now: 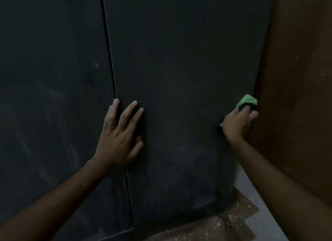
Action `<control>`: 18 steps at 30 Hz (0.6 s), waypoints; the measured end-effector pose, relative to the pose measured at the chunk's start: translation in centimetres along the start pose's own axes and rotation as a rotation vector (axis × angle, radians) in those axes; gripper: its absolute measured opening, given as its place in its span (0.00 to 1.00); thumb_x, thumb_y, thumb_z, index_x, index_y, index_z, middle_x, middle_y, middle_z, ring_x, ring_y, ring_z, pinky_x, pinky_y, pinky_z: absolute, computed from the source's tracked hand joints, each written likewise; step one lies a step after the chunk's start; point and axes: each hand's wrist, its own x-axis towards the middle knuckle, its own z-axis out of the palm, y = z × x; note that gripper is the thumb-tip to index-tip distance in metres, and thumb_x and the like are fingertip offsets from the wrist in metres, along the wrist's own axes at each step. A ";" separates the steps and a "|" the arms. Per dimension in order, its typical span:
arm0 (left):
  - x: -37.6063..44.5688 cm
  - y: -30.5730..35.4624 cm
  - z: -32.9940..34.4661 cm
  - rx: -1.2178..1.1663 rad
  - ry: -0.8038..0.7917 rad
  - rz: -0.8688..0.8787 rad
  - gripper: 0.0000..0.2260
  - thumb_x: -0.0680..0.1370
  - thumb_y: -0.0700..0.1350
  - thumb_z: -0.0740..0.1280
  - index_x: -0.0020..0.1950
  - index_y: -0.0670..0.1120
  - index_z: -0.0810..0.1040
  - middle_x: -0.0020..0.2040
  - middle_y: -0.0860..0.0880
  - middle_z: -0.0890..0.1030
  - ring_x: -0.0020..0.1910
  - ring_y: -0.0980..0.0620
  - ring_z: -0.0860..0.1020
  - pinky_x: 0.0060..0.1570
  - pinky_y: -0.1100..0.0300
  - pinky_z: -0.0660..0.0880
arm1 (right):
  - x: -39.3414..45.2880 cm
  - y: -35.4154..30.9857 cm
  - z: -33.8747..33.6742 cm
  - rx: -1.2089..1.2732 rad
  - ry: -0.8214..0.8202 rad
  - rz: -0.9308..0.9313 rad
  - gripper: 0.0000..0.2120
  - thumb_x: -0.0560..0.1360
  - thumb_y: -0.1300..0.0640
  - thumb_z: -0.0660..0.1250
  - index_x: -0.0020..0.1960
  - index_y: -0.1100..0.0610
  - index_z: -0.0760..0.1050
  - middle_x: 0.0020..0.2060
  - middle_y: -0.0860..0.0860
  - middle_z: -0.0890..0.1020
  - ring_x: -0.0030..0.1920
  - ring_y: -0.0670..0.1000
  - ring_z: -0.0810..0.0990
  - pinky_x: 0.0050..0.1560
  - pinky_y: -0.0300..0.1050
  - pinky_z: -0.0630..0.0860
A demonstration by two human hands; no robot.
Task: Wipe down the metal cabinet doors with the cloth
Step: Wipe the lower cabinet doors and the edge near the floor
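Two dark metal cabinet doors fill the view: the left door (53, 97) and the right door (179, 70), split by a thin vertical seam. My left hand (120, 134) lies flat on the right door beside the seam, fingers straight and spread. My right hand (237, 124) grips a bunched green cloth (247, 100) and presses it against the right door's far right edge, about level with the left hand. Pale smears and dust streaks show on both doors.
A brown wall (296, 97) stands directly right of the cabinet, close to the cloth hand. Below the doors lies a speckled brown floor (224, 221) with a pale strip along the wall base.
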 end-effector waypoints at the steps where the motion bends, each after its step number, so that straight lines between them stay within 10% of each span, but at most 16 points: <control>1: 0.0 0.1 -0.1 -0.003 -0.003 -0.003 0.36 0.77 0.55 0.64 0.83 0.42 0.64 0.84 0.40 0.59 0.83 0.30 0.48 0.80 0.33 0.54 | 1.0 -1.3 0.1 0.039 0.011 0.011 0.18 0.83 0.53 0.58 0.66 0.64 0.71 0.68 0.64 0.68 0.61 0.66 0.74 0.65 0.53 0.67; 5: -0.1 0.0 -0.1 -0.001 -0.003 0.002 0.37 0.76 0.55 0.65 0.82 0.42 0.64 0.84 0.40 0.59 0.84 0.31 0.47 0.79 0.32 0.55 | -4.2 -0.3 0.1 0.090 -0.098 -0.368 0.20 0.82 0.57 0.63 0.70 0.67 0.71 0.70 0.67 0.68 0.61 0.65 0.74 0.60 0.51 0.73; 10: -0.1 -0.4 -0.2 0.003 -0.020 0.028 0.37 0.76 0.56 0.65 0.82 0.41 0.65 0.84 0.41 0.59 0.84 0.32 0.46 0.78 0.31 0.57 | 1.1 -0.7 0.9 0.212 0.032 0.264 0.12 0.84 0.57 0.58 0.63 0.63 0.71 0.67 0.65 0.68 0.57 0.62 0.74 0.64 0.48 0.65; 15: -0.1 -0.2 -0.3 -0.003 -0.039 0.012 0.37 0.76 0.56 0.64 0.82 0.42 0.65 0.84 0.40 0.59 0.84 0.31 0.46 0.78 0.31 0.57 | -2.2 0.0 1.5 0.142 -0.005 -0.189 0.18 0.83 0.54 0.61 0.67 0.65 0.73 0.67 0.65 0.70 0.61 0.59 0.69 0.61 0.48 0.66; 18: -0.1 -0.3 -0.4 -0.007 -0.035 0.021 0.36 0.76 0.56 0.64 0.82 0.42 0.65 0.84 0.40 0.59 0.84 0.31 0.47 0.78 0.30 0.57 | -3.9 5.0 1.5 0.213 -0.082 0.263 0.18 0.84 0.55 0.59 0.68 0.67 0.71 0.66 0.67 0.70 0.61 0.65 0.74 0.61 0.50 0.68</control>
